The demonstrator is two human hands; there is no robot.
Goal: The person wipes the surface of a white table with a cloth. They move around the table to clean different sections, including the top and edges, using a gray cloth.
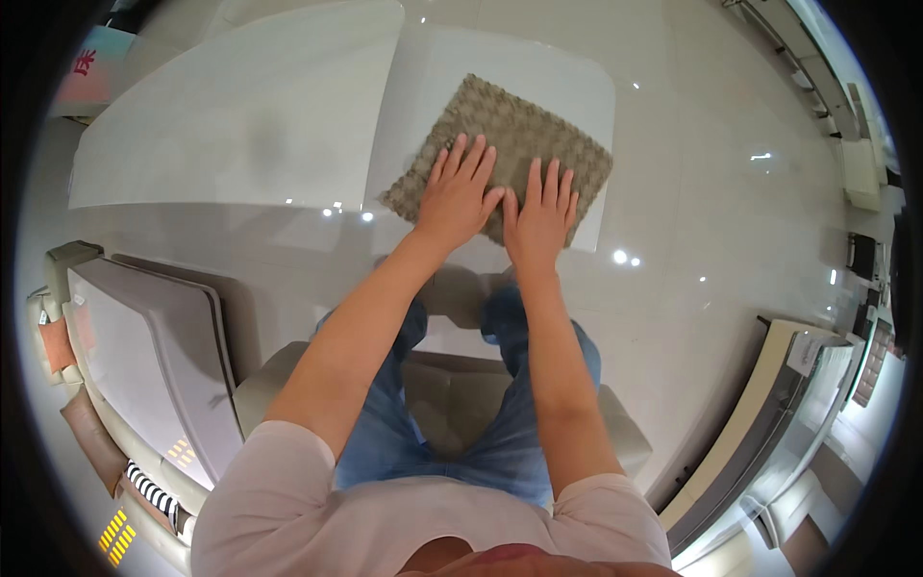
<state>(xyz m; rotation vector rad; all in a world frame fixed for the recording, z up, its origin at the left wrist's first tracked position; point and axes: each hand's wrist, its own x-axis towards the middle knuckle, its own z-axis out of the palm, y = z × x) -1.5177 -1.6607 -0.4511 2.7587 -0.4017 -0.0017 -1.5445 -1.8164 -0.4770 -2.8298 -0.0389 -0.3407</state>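
Item: one brown knobbly textile (516, 135), roughly four-sided, in the upper centre of the frame, lying flat and askew on a white tabletop (423, 77), one corner toward the top edge. Long axis: none clear; widest from left corner to right corner. Left hand (457, 197): palm down on the textile, nearer its left corner; fingers straight, slightly spread, nothing gripped. Right hand (541, 219): palm down, nearer the lower right edge; fingers likewise extended, nothing clasped. Relation: the textile lies under both hands, its bulk running beyond the fingertips toward the top; thumbs meet or nearly meet, contact uncertain. Adjoining: larger white panel (288, 115), upper left. Obscured: the textile's underside, the patches beneath the palms, and its lower edge where the wrists cross. Undetermined: single layer or folded; pressure of the hands.
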